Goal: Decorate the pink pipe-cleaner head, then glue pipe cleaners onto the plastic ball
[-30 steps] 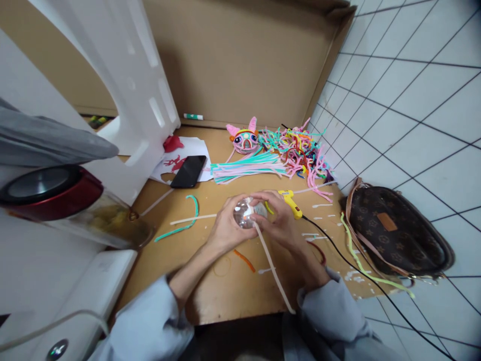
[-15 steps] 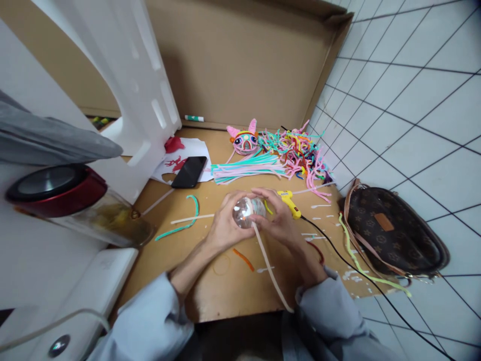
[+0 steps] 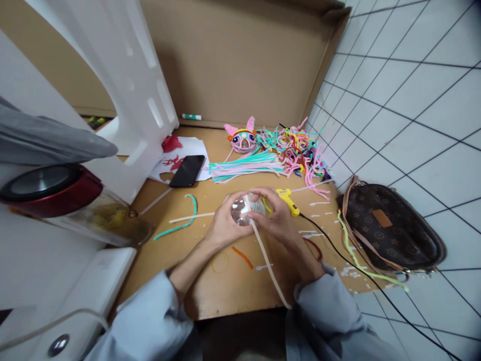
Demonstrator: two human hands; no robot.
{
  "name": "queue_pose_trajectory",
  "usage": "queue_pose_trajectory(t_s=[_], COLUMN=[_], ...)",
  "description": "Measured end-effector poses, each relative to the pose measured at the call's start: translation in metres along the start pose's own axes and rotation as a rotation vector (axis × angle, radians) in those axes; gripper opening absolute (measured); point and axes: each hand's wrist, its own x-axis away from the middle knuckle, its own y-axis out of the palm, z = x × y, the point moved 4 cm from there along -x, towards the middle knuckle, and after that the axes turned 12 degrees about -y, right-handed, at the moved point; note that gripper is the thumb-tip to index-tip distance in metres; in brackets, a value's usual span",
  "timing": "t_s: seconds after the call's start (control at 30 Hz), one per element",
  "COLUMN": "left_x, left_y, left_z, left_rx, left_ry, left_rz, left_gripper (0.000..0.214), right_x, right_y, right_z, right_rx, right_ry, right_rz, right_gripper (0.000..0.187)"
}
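Observation:
Between my two hands sits a clear plastic ball [image 3: 238, 212], held above the tabletop. My left hand [image 3: 221, 220] wraps its left side, and my right hand [image 3: 276, 213] grips the right side with the thumb lying across the front. A pale pink pipe cleaner [image 3: 266, 255] runs from the ball, by my right thumb, down toward the table's front edge. Just behind my right hand lies a yellow hot glue gun [image 3: 288, 202]. An orange pipe cleaner piece [image 3: 242, 257] rests on the table below the ball, and a teal one [image 3: 194, 210] curves to the left.
At the back stand a decorated pink-eared ball figure [image 3: 243, 140], a bundle of pipe cleaners [image 3: 244, 168] and a tangled heap [image 3: 296, 148]. A phone [image 3: 187, 171] lies on paper. On the left is a glass bottle [image 3: 108, 215]; on the right, a brown bag [image 3: 391, 225] and the glue gun's cord [image 3: 334, 245].
Both hands keep hold of the ball, which looks slightly turned, with a pale strip now showing across its top. The whole view has shifted a little.

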Motion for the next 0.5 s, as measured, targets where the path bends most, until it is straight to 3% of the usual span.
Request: queue_pose_trajectory(t_s=[0.23,0.5], left_x=[0.0006,0.0009], left_y=[0.0002,0.0008], left_z=[0.0047,0.0062], left_rx=[-0.005,-0.024], left_ry=[0.053,0.077], left_rz=[-0.007,0.015], left_gripper=[0.067,0.067], right_x=[0.0015,0.0005], right_y=[-0.001,-0.0012], right_z=[0.0023,0.0033], right_rx=[-0.071,-0.093], right_ry=[0.085,0.061], right_rz=[-0.034,-0.046], right_gripper=[0.057,0.054])
